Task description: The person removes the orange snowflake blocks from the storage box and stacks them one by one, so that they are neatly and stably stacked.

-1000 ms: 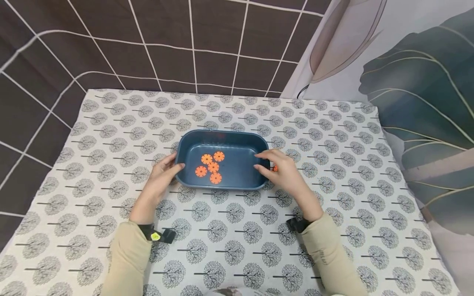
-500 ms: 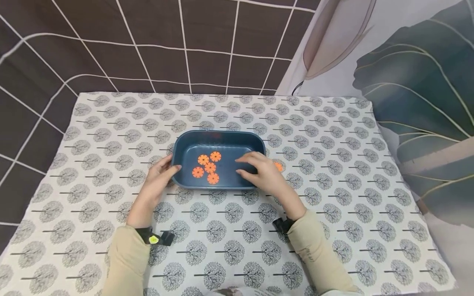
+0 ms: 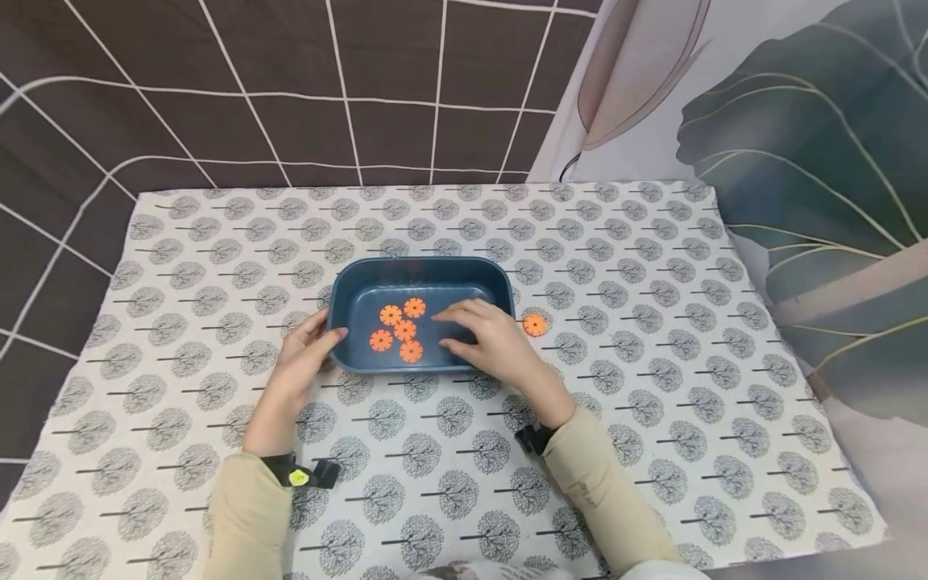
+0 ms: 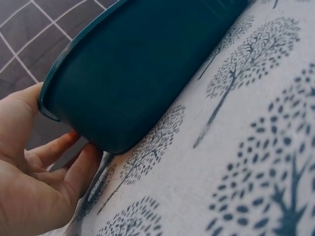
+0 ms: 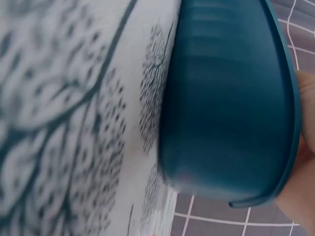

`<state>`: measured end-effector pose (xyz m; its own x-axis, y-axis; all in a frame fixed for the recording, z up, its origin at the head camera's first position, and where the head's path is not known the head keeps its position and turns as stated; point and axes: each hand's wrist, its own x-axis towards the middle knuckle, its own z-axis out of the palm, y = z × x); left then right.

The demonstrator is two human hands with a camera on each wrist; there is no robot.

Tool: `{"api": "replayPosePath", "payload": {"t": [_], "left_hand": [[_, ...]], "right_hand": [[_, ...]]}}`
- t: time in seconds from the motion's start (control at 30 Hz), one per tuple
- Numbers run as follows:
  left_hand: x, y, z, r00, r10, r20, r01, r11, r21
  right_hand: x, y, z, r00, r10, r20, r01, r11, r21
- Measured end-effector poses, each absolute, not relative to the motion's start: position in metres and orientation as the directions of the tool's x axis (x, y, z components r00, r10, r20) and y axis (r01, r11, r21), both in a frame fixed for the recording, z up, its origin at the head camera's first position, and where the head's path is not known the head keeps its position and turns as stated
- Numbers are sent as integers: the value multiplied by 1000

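A dark blue rectangular tub [image 3: 355,286] with rounded corners sits on the patterned cloth. Inside it, left of centre, several orange notched plastic discs [image 3: 404,330] lie close together. My left hand [image 3: 300,362] grips the tub's left end, thumb over the rim; in the left wrist view its fingers are against the outer wall [image 4: 108,93]. My right hand [image 3: 496,342] reaches in over the right end, thumb and forefinger apart with nothing between them, just right of the discs. Another orange disc [image 3: 535,325] lies on the cloth beyond the tub's right end.
A white cloth with grey tree prints [image 3: 652,362] covers the table. Behind it hangs a dark curtain with white grid lines [image 3: 290,129]. To the right is a leaf-patterned backdrop [image 3: 805,177]. A wrist camera [image 3: 319,474] sits on the left forearm.
My right hand has moved left, from the tub's right rim to further inside over the discs' side. The disc outside the tub has come fully into sight. My left hand keeps its hold.
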<state>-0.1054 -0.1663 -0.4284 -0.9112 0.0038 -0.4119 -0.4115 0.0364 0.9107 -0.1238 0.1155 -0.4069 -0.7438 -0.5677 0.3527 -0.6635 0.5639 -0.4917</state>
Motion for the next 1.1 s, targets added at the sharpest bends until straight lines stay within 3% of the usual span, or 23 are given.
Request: {"api": "replayPosePath", "payload": {"t": [0.23,0.7,1.1], "left_hand": [[-106,-167,-430,-918,5,-396,-396,28,918],[-106,-167,-433,-928,11,-373,-373,4,928],[-107,-169,-435,-927,21,-375,-374,24,927]], "right_hand": [[-128,102,-403,-765,-613,198,-613,598,-517],[-146,75,-408,-702,-712,-33,-591,607,-531],[-150,67,-414,-697,-704,-137,-559,653,-511]]}}
